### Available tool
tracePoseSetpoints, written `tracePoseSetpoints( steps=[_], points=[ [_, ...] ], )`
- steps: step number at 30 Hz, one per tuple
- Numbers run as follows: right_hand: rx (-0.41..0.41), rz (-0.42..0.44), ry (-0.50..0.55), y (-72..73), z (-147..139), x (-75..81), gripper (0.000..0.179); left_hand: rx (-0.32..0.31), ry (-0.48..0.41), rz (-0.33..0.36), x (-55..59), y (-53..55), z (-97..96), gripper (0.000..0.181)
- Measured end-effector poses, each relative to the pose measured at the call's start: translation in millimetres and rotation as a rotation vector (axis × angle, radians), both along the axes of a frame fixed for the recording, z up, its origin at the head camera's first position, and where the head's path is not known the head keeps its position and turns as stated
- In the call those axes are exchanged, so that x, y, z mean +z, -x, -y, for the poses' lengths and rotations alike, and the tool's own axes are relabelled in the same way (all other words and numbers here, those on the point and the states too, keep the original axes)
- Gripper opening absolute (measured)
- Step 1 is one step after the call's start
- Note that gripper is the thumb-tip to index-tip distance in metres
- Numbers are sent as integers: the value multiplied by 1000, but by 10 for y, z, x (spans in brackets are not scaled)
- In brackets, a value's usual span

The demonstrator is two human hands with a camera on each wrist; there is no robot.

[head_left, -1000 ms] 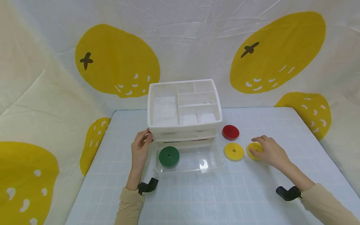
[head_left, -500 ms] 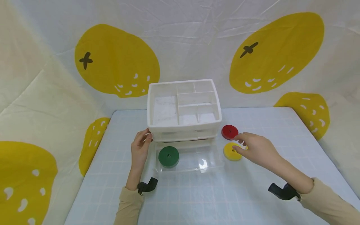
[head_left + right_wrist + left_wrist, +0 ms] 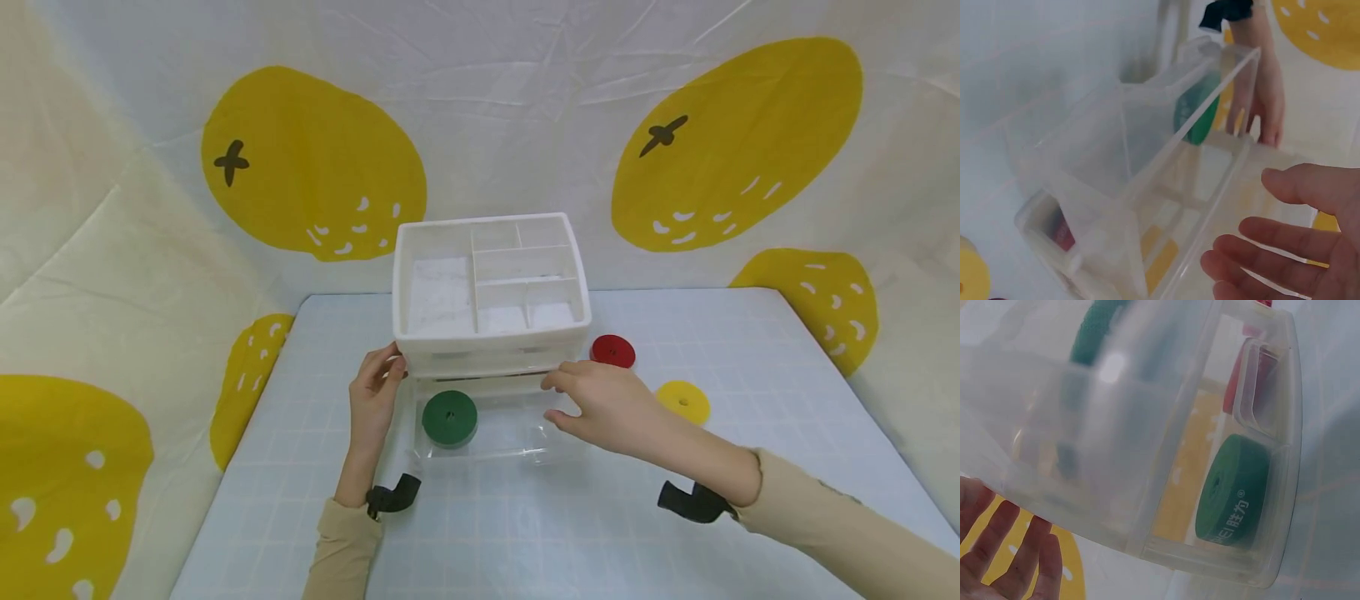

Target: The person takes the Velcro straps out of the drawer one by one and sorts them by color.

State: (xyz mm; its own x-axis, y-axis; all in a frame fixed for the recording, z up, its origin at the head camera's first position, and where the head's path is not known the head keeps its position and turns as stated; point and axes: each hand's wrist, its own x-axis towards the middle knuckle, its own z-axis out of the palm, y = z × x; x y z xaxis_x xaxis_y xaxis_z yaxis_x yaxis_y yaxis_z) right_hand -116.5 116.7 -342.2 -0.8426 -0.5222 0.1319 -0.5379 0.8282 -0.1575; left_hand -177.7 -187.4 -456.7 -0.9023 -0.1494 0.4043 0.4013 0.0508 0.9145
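A white desktop drawer box (image 3: pixel 495 357) has its clear lower drawer (image 3: pixel 517 421) pulled out. In the drawer's left part lies a green roll of tape (image 3: pixel 450 418), with white lettering on its side in the left wrist view. My left hand (image 3: pixel 376 392) rests at the box's left side, fingers loosely bent against it. My right hand (image 3: pixel 600 404) is over the drawer's right end, thumb and fingers apart. In the right wrist view, nothing lies between the fingers of the right hand (image 3: pixel 1291 231).
Right of the box lie a red roll (image 3: pixel 612 351) and a yellow roll (image 3: pixel 683 402). The spot of another yellow roll is hidden under my right hand. The box's divided top tray (image 3: pixel 438 292) stands close to the patterned cloth (image 3: pixel 517 108) behind.
My right hand has moved left from above the right yellow roll, passing over the other yellow roll, to the drawer's right end. The left hand and the green roll stay put.
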Motion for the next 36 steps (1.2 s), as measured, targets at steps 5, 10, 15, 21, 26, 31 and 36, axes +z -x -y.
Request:
tracePoseSetpoints(
  steps=[5, 10, 15, 21, 26, 31, 36],
  points=[
    [118, 22, -50, 75, 226, 1, 39, -5, -7, -6, 6, -3, -3, 31],
    [225, 80, -89, 175, 439, -19, 43, -9, -11, -10, 5, 4, -5, 31],
    [302, 111, -149, 287, 633, -39, 47, -2, -5, -10, 4, 9, -6, 31],
    [375, 108, -212, 412, 838, -119, 50, 4, -4, 1, 18, -4, -8, 31],
    [413, 106, -338, 443, 1033, -185, 56, 1, -15, -4, 32, -3, -11, 29],
    [423, 43, -462, 435, 1202, -271, 61, -8, -11, -5, 23, 8, -15, 30],
    [389, 10, -511, 417, 1306, -318, 55, -1, 3, -4, -5, 14, 0, 30]
  ],
)
